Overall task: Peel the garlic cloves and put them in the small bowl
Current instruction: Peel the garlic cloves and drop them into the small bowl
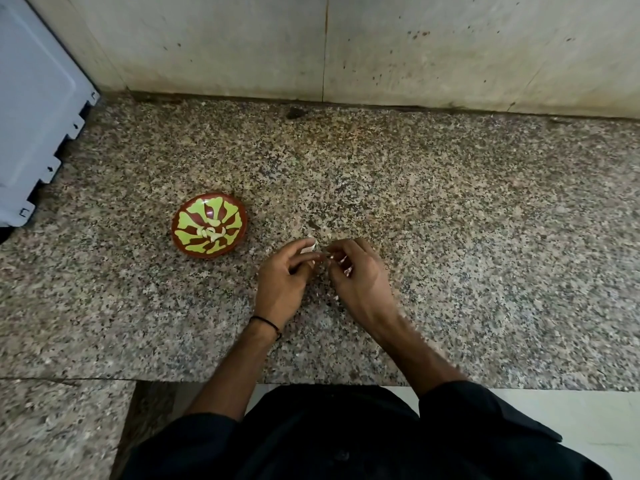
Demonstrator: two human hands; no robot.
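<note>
A small red bowl (209, 225) with a yellow-green petal pattern sits on the speckled granite counter (450, 209), left of my hands. Several pale peeled garlic cloves (212, 231) lie in its middle. My left hand (285, 271) pinches a whitish garlic clove (309, 247) between thumb and fingertips. My right hand (356, 271) is close against it, its curled fingertips pinching at the clove's end, where thin pale skin shows. Both hands hover just above the counter, right of the bowl.
A white appliance (31, 109) stands at the far left on the counter. A stained wall (381, 46) closes off the back. The counter's front edge (346, 384) runs just before my dark clothing. Small bits of skin lie on the counter under my hands.
</note>
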